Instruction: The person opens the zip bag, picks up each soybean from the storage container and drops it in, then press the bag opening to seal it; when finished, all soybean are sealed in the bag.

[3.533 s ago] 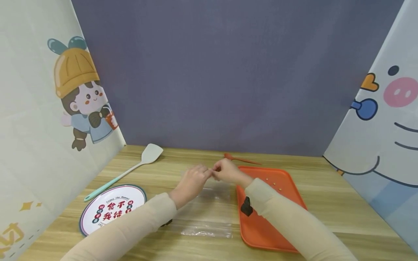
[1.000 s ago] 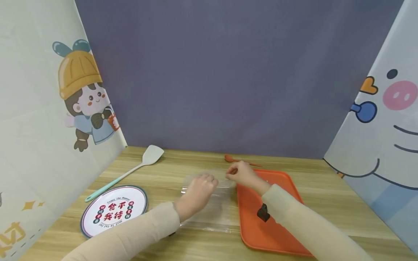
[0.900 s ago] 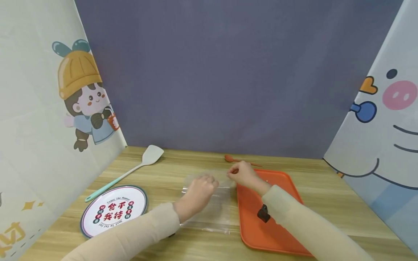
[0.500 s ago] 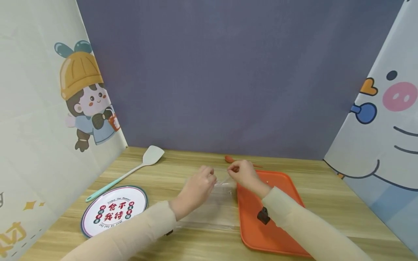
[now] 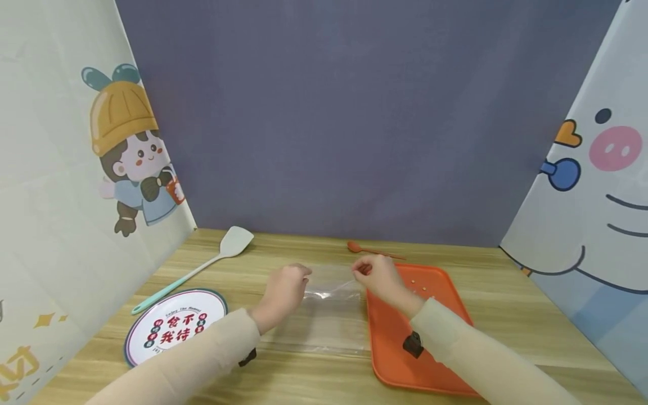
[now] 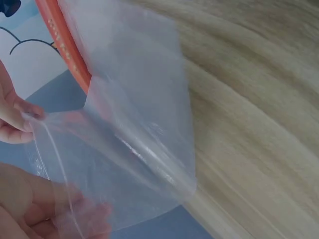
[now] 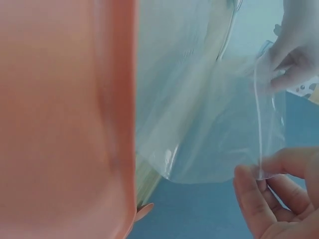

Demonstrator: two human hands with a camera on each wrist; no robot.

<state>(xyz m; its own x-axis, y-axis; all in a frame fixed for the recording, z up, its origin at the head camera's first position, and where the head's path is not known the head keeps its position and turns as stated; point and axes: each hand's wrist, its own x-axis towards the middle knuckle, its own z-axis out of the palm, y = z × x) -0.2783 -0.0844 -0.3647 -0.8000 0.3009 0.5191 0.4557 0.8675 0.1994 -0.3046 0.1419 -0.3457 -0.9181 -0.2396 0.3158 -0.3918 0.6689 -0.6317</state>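
A clear zip-lock bag (image 5: 331, 323) lies toward me over the wooden table, its top edge lifted between my hands. My left hand (image 5: 283, 292) grips the top's left corner; in the left wrist view its fingers (image 6: 42, 199) show through the film. At the opposite corner my right hand (image 5: 382, 280) pinches the bag between thumb and fingertips. The right wrist view has that pinch right at the end of the white zip strip (image 7: 257, 109). The strip runs fairly straight from one hand to the other, and the film below it hangs in a bend.
An orange tray (image 5: 405, 360) with several small pale bits (image 5: 424, 288) stands right of the bag, under my right forearm. Behind it lies a small red spoon (image 5: 354, 246). At left are a white plate with red lettering (image 5: 174, 323) and a long-handled spatula (image 5: 235, 242).
Both hands were together at the bag's top edge 3.5 s ago. They have since parted, the left hand moving left in the last half second, and the top edge is now stretched between them.
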